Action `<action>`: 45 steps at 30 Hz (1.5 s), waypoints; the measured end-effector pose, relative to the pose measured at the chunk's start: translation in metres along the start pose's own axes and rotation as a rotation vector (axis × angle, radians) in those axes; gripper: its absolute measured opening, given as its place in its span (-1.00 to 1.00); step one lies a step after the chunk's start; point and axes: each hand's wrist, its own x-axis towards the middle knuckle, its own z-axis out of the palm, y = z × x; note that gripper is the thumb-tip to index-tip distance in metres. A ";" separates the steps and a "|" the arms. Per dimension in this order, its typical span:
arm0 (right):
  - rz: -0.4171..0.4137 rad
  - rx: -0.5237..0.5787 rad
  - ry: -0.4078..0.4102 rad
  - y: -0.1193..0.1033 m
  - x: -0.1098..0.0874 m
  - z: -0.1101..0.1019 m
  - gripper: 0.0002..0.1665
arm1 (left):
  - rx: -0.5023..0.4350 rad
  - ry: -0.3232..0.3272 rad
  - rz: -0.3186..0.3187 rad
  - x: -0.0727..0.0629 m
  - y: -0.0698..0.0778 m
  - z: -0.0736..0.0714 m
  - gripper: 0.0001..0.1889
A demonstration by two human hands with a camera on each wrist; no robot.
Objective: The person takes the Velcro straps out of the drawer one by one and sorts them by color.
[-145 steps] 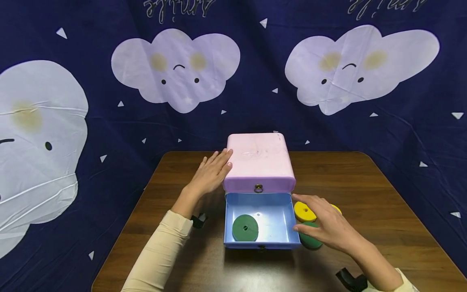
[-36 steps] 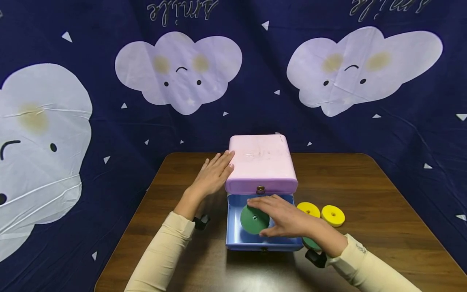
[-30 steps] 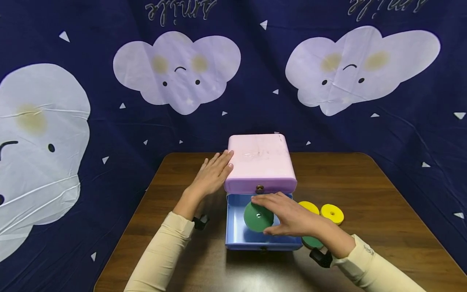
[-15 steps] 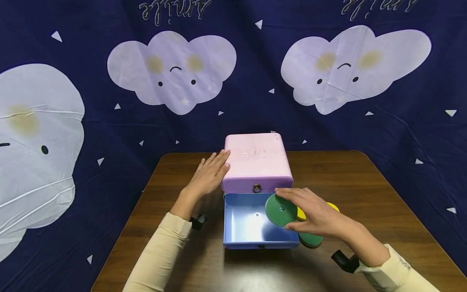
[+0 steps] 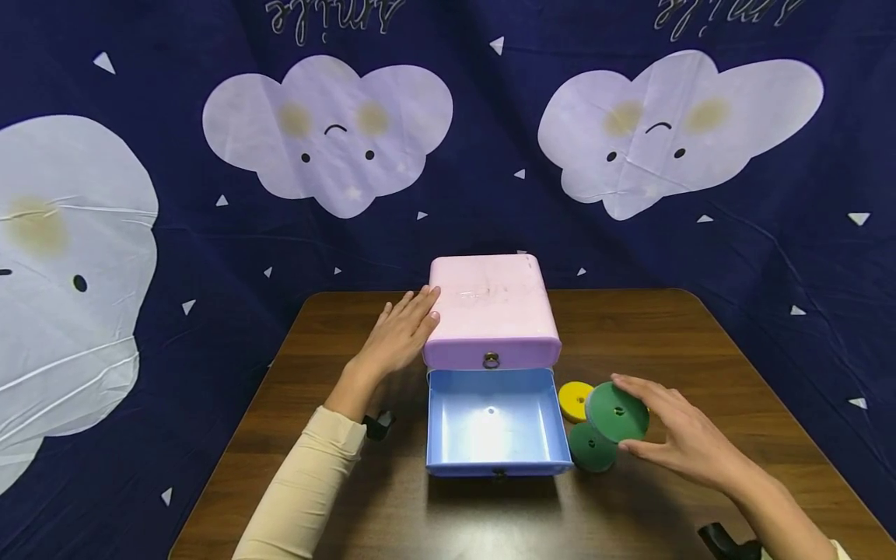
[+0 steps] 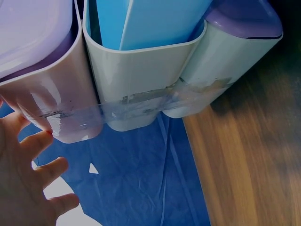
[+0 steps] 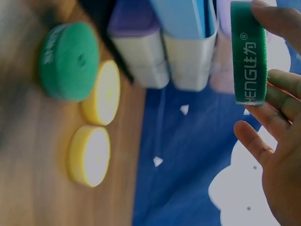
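My right hand (image 5: 689,432) pinches a green roll of tape (image 5: 619,412) by its rim, above the table to the right of the drawer box (image 5: 490,299). White lettering runs along the roll's edge in the right wrist view. Below it, a second green roll (image 5: 592,449) lies beside the drawer. One yellow roll (image 5: 575,400) lies behind; another yellow roll (image 7: 90,156) shows fully in the right wrist view. The box's blue drawer (image 5: 483,443) is pulled out and its floor is bare. My left hand (image 5: 395,334) rests with extended fingers against the box's left side.
The box has stacked tiers; a purple drawer front (image 5: 521,354) sits above the blue drawer, and another purple drawer (image 6: 247,19) shows in the left wrist view. A wooden table (image 5: 630,327) lies beneath, with a dark blue cloud-printed curtain (image 5: 490,225) behind.
The green roll has been lifted from the blue drawer by my right hand and carried right, past the drawer's side, over the other rolls. My left hand has stayed against the box.
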 end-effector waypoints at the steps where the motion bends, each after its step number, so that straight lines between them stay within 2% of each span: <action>1: 0.026 0.000 0.005 0.003 -0.004 0.001 0.09 | 0.000 0.000 0.001 0.000 0.000 0.000 -0.44; 10: 0.185 -0.013 -0.016 0.028 -0.036 0.017 0.03 | 0.000 0.007 0.002 0.000 -0.001 0.000 -0.43; 20: 0.271 -0.053 -0.057 0.048 -0.062 0.042 -0.07 | 0.006 0.002 0.002 0.001 -0.001 0.000 -0.43; 29: 0.337 -0.045 -0.140 0.061 -0.071 0.050 -0.09 | -0.005 0.004 0.002 0.000 0.000 -0.001 -0.44; 45: 0.358 -0.032 -0.166 0.063 -0.074 0.056 -0.12 | -0.002 0.008 0.004 0.000 0.001 -0.001 -0.44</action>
